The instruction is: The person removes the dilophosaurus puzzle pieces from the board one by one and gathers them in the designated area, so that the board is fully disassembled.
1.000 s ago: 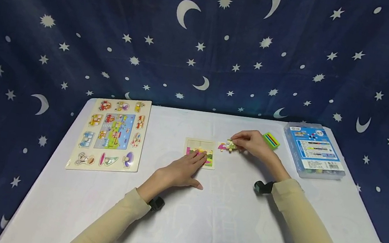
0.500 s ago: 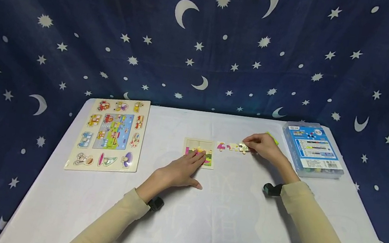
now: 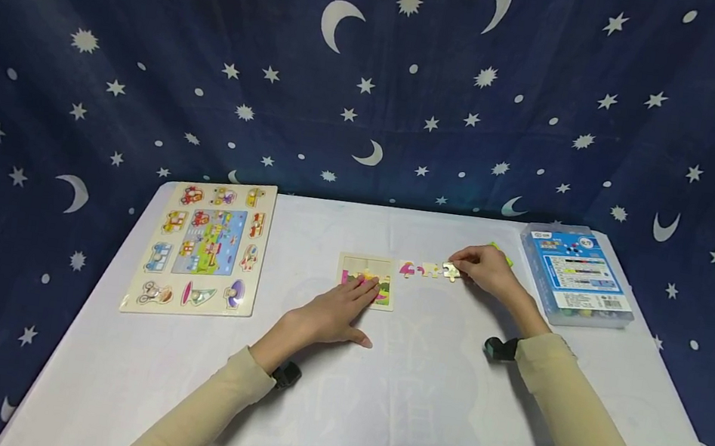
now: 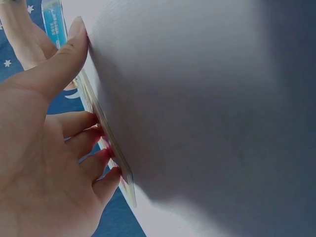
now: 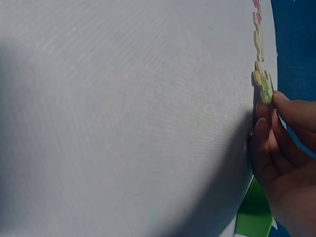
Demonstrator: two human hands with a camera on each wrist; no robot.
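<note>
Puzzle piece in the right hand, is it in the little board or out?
Out: the right hand pinches the puzzle piece beside other loose pieces, apart from the little board.

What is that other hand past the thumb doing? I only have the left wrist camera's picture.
Observer: The right hand is pinching a puzzle piece.
Visitor: And the thin board under the left hand: what does its far part look like from above?
Observer: Plain and pale in the head view, just beyond the pink and green picture.
Visitor: Is there anything off to the left?
Observer: Yes, a larger board with vehicle pictures on it.
</note>
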